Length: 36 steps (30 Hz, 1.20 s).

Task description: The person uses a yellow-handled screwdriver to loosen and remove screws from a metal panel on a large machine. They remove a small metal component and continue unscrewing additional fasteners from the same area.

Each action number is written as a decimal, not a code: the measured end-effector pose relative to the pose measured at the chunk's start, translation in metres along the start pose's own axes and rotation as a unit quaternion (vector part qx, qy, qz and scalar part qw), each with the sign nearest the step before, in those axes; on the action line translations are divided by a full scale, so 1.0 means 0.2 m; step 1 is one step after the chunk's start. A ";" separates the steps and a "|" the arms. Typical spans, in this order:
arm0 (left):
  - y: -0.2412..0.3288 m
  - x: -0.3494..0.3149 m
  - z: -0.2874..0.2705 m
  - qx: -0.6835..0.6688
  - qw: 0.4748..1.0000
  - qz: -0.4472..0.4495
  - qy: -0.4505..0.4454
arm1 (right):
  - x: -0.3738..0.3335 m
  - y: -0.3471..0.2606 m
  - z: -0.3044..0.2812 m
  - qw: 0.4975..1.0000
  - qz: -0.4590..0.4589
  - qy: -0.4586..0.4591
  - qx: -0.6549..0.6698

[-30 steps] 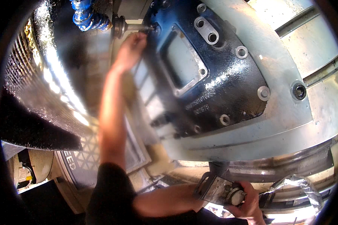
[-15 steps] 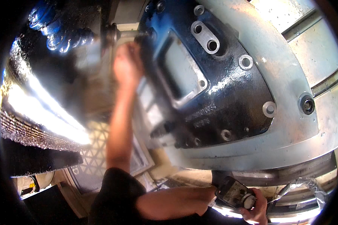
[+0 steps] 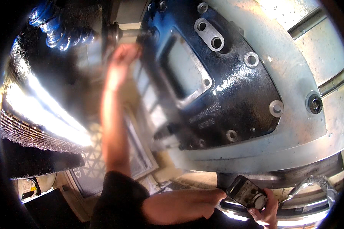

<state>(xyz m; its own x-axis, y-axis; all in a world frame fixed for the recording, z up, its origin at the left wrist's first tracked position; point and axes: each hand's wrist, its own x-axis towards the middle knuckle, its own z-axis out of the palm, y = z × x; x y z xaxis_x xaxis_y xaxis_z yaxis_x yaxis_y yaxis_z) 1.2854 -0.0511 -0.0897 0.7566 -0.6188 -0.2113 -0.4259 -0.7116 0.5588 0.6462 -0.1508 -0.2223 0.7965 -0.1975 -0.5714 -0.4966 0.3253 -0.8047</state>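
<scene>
The right hand (image 3: 266, 210) is gripping a knobbed control box (image 3: 245, 192) below the dark casting (image 3: 233, 105); a raised hand (image 3: 124, 55), its grip too blurred to tell, is hovering left of the casting near a metal shaft (image 3: 129, 33). Unexpected shaft motion would be risking trapped fingers.

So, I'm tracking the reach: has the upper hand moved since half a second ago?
Yes: against the black plate, the upper hand has shifted left, away from it, most clearly at the wrist; the fingers are blurred.

Rough, glossy dark metal casting (image 3: 242, 101) and smooth, dull grey metal plate (image 3: 294, 87)
</scene>
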 end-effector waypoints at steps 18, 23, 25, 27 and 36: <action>0.07 -0.04 0.16 0.339 0.919 0.169 0.105 | 0.07 -0.06 -0.03 1.000 0.017 0.008 -0.010; 0.07 -0.03 0.18 0.336 0.923 0.127 0.136 | 0.06 -0.06 -0.02 0.999 0.016 0.029 -0.015; 0.03 -0.01 0.16 0.327 0.926 0.124 0.141 | 0.05 -0.05 -0.02 0.999 0.011 0.031 -0.020; 0.03 0.00 0.16 0.329 0.925 0.123 0.141 | 0.03 -0.03 -0.02 0.999 0.005 0.037 -0.028; 0.10 -0.02 0.24 0.479 0.821 0.234 0.205 | 0.03 -0.04 0.00 0.998 0.001 0.059 -0.035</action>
<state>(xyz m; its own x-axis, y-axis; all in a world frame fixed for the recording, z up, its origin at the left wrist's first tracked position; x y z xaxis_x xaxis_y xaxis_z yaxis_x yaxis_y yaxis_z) 1.2502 -0.0786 -0.1169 0.4191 -0.8746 0.2438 -0.7630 -0.4849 -0.4274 0.6536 -0.1548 -0.2196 0.7512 -0.3060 -0.5848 -0.5243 0.2614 -0.8104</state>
